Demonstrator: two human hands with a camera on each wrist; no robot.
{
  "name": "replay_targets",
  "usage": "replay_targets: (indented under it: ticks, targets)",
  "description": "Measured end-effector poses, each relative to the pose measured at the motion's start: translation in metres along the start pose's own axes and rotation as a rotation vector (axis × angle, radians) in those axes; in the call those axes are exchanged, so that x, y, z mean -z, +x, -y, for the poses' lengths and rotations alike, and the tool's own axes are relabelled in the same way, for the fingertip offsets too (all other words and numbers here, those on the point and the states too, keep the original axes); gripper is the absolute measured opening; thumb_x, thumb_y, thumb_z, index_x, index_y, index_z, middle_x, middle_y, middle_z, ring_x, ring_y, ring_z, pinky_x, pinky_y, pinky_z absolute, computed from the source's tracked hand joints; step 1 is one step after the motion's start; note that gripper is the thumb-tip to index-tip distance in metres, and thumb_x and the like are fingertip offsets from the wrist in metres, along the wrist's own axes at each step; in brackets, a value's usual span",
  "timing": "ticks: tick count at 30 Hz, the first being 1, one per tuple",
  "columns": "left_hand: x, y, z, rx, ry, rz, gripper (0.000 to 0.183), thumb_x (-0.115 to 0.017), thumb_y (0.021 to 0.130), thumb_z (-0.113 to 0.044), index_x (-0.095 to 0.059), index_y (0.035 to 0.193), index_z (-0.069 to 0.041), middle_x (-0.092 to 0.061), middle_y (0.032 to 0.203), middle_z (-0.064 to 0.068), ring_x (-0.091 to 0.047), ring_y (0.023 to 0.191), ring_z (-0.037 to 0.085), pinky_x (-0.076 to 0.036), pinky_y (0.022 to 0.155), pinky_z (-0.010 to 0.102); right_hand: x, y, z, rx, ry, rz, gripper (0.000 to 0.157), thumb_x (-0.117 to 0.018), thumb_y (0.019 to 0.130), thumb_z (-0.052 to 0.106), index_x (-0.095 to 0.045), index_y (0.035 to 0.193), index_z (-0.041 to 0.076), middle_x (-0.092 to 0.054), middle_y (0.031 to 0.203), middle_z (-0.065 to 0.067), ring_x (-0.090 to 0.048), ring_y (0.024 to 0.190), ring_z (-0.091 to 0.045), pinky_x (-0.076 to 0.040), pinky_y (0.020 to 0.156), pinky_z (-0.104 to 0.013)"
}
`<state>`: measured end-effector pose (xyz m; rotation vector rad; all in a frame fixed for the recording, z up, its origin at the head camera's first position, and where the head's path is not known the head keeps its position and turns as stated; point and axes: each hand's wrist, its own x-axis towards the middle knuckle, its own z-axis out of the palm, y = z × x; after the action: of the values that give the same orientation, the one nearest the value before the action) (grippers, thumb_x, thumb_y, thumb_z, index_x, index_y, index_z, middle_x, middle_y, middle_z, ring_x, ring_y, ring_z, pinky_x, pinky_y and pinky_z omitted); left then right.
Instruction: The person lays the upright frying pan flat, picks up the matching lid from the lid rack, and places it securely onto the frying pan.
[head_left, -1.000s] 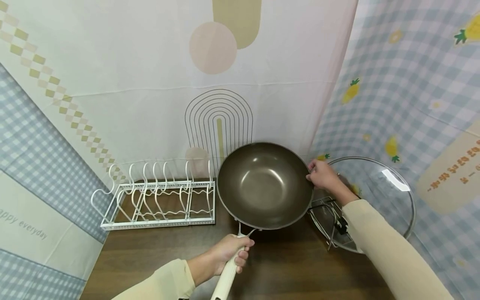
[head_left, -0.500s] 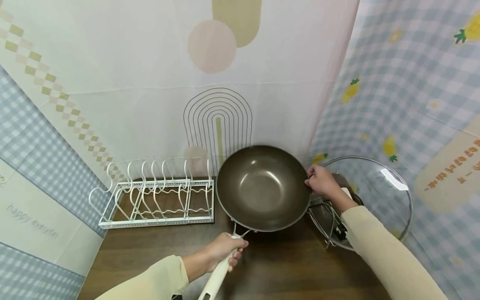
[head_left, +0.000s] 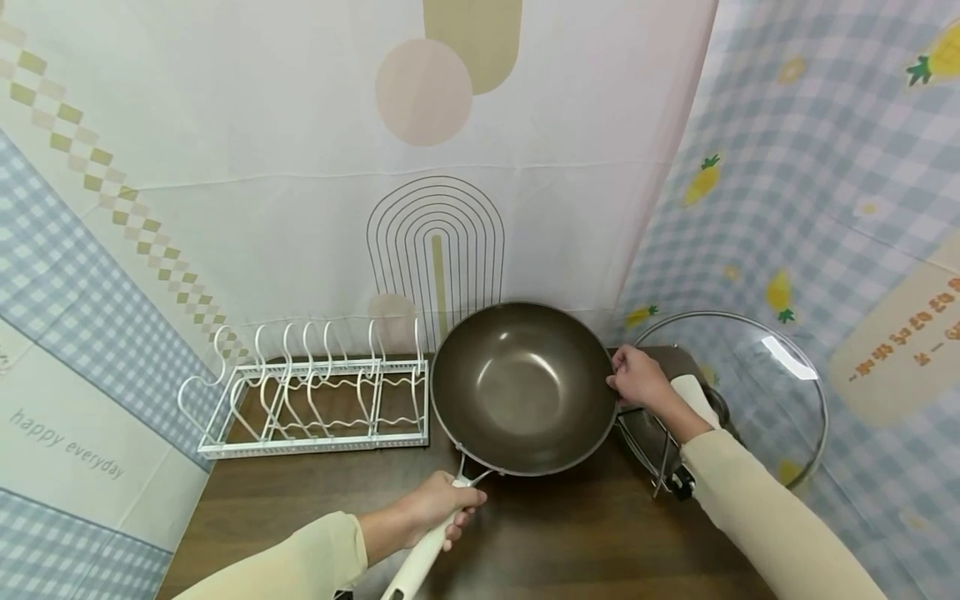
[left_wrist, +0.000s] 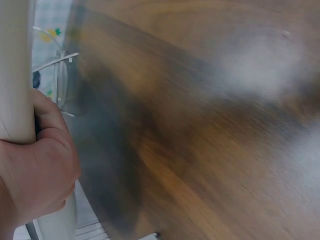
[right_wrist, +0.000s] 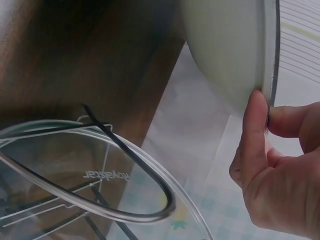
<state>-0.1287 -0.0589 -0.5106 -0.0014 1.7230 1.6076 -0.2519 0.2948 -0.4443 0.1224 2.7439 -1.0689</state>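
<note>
A wok (head_left: 523, 387) with a dark brown inside fills the middle of the head view, its bowl facing up. My left hand (head_left: 438, 508) grips its long cream handle (head_left: 416, 562) close to the bowl. The left wrist view shows the same hand (left_wrist: 42, 165) with its fingers wrapped round the handle. On the right side, my right hand (head_left: 637, 379) pinches the wok's rim between thumb and fingers. In the right wrist view, the pale outer wall (right_wrist: 225, 50) is visible above those fingers. Whether the wok's base touches the table cannot be told.
A white wire rack (head_left: 315, 450) with several upright loops stands just left of the wok. To the right, a clear glass lid (head_left: 757, 400) leans upright in a metal wire stand (head_left: 662, 467). Patterned cloth (head_left: 300, 225) hangs behind the brown wooden table (head_left: 540, 533).
The wok has moved slightly towards me in the head view, its handle end swinging left. Both hands have moved with it, keeping their holds. Rack and lid stay in place.
</note>
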Motion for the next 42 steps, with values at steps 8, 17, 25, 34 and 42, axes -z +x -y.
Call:
replay_targets:
  ticks: [8, 17, 25, 34, 42]
  targets:
    - [0.006, 0.002, 0.007, -0.025, 0.049, -0.026, 0.031, -0.06, 0.09, -0.022, -0.049, 0.062, -0.013, -0.041, 0.047, -0.007, -0.036, 0.034, 0.005, -0.038, 0.032, 0.021, -0.007, -0.005, -0.003, 0.005, 0.012, -0.024, 0.012, -0.045, 0.095, 0.005, -0.042, 0.107, 0.001, -0.054, 0.097, -0.018, -0.062, 0.056, -0.019, -0.059, 0.059, -0.037]
    - [0.012, 0.003, 0.014, -0.034, 0.131, -0.052, 0.035, -0.06, 0.09, -0.021, -0.049, 0.058, -0.012, -0.041, 0.044, -0.008, -0.038, 0.033, 0.004, -0.038, 0.031, 0.02, -0.016, -0.011, -0.008, 0.003, 0.046, -0.032, 0.019, -0.057, 0.092, 0.004, -0.043, 0.104, 0.0, -0.051, 0.079, -0.01, -0.06, 0.05, -0.017, -0.056, 0.051, -0.031]
    - [0.021, 0.005, 0.015, -0.066, 0.236, -0.107, 0.036, -0.061, 0.089, -0.018, -0.048, 0.056, -0.012, -0.042, 0.041, -0.007, -0.039, 0.031, 0.004, -0.039, 0.031, 0.02, -0.024, -0.013, -0.013, 0.018, 0.065, -0.062, 0.022, -0.06, 0.089, 0.002, -0.043, 0.102, -0.001, -0.058, 0.076, -0.009, -0.061, 0.047, -0.013, -0.058, 0.056, -0.04]
    - [0.026, 0.004, 0.018, -0.074, 0.333, -0.144, 0.034, -0.061, 0.089, -0.019, -0.048, 0.058, -0.012, -0.044, 0.042, -0.005, -0.041, 0.03, 0.005, -0.04, 0.03, 0.022, -0.04, -0.017, -0.024, -0.015, 0.127, -0.068, 0.022, -0.061, 0.088, 0.001, -0.041, 0.098, 0.0, -0.054, 0.078, -0.009, -0.061, 0.047, -0.014, -0.059, 0.056, -0.039]
    - [0.033, 0.003, 0.018, -0.087, 0.442, -0.183, 0.028, -0.064, 0.088, -0.022, -0.053, 0.067, -0.007, -0.045, 0.043, -0.004, -0.041, 0.03, 0.005, -0.043, 0.03, 0.026, -0.049, -0.024, -0.029, -0.006, 0.106, -0.085, 0.023, -0.062, 0.088, 0.003, -0.042, 0.098, 0.001, -0.059, 0.079, -0.011, -0.063, 0.046, -0.014, -0.059, 0.057, -0.036]
